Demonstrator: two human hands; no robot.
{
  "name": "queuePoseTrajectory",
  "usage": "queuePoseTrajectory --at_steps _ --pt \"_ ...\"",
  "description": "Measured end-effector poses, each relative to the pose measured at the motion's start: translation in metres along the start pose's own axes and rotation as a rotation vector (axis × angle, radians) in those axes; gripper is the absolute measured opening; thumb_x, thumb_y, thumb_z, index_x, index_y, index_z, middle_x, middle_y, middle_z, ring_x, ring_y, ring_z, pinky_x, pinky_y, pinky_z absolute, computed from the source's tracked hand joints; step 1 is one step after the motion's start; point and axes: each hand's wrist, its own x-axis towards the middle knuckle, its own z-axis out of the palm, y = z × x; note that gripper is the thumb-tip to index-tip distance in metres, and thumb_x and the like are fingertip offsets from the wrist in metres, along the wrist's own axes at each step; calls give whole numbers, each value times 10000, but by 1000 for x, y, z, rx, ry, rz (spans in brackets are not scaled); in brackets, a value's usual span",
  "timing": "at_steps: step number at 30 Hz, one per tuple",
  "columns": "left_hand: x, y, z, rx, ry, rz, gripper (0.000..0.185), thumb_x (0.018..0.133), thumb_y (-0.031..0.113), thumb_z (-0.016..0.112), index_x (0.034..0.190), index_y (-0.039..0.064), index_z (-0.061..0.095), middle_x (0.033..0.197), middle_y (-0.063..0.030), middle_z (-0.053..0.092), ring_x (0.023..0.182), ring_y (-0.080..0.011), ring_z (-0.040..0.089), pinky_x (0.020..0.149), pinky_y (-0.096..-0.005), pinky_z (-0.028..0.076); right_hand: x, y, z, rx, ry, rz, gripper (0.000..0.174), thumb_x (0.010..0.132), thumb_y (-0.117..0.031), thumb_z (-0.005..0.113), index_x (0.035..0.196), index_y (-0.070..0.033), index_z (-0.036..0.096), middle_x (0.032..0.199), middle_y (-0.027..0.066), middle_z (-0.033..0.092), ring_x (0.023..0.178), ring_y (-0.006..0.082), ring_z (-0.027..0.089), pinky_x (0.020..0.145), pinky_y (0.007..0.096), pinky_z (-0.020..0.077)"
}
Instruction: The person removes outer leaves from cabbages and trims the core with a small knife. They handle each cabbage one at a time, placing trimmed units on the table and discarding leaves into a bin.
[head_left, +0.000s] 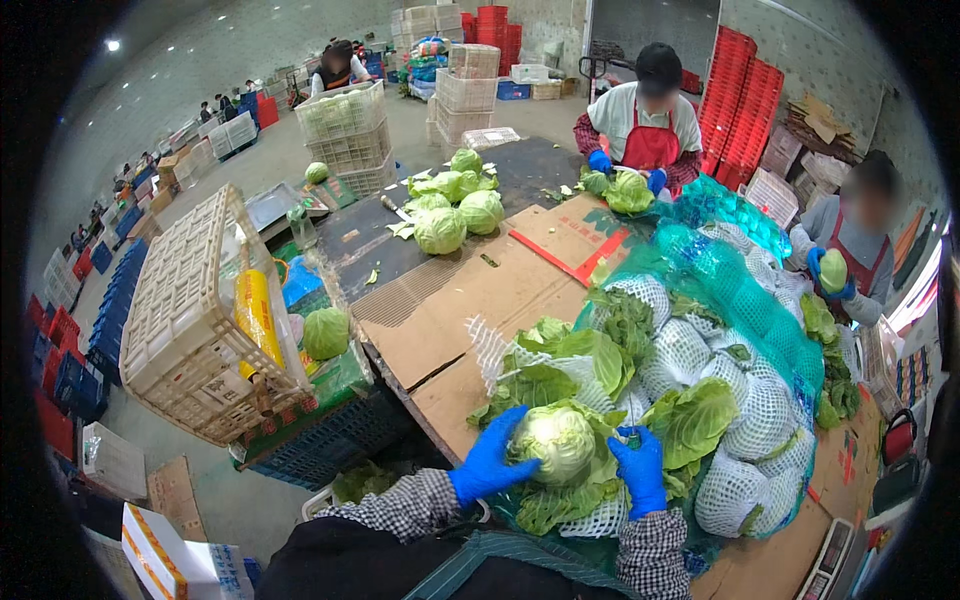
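A pale, partly trimmed cabbage head (553, 444) sits in front of me among loose outer leaves. My left hand (491, 459), in a blue glove, grips its left side, with the thumb at the front and fingers behind. In my right hand (639, 466), also blue-gloved, is a knife (634, 433) with a dark handle; its thin blade points away from me and is hard to make out. Large green leaves (686, 420) lie just beyond that hand. To the right, cabbages in white foam net sleeves (761, 412) fill a green mesh sack (739, 289).
Flattened cardboard (442, 322) covers the near tabletop. Bare cabbages (440, 230) and another knife (393, 207) lie farther back. A tilted plastic crate (180, 322) stands left. Two co-workers in blue gloves handle cabbages, one across the table (637, 127), one at right (855, 232).
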Motion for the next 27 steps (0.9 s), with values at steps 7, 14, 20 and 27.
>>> queuePoseTrajectory --at_steps 7,14,20,27 --pt "40 30 23 394 -65 -24 1083 613 457 852 1488 125 307 1493 -287 249 1370 -444 283 1126 -512 265 2 34 4 -160 183 -155 378 776 -240 754 1052 -10 636 947 199 668 861 294 651 736 398 499" --pt "60 -44 -53 -1305 -152 -499 722 887 476 533 1462 94 324 1398 -167 469 1289 -353 452 1043 -520 408 6 8 -38 405 186 192 258 838 -205 709 1017 -49 609 680 22 555 464 119 493 419 271 399" --pt "54 1 -41 -888 -22 -23 705 921 587 394 1457 136 314 1471 -113 383 1316 -310 423 1082 -535 355 -25 -36 -100 454 507 -69 494 941 -322 606 1360 -88 487 892 91 638 451 72 464 352 200 328" --pt "136 9 -61 -1550 85 -126 671 885 582 394 1451 227 335 1494 -88 357 1352 -324 366 1068 -561 362 -76 8 -87 507 409 124 403 909 -332 644 1197 -54 593 805 75 617 436 97 482 355 216 338"
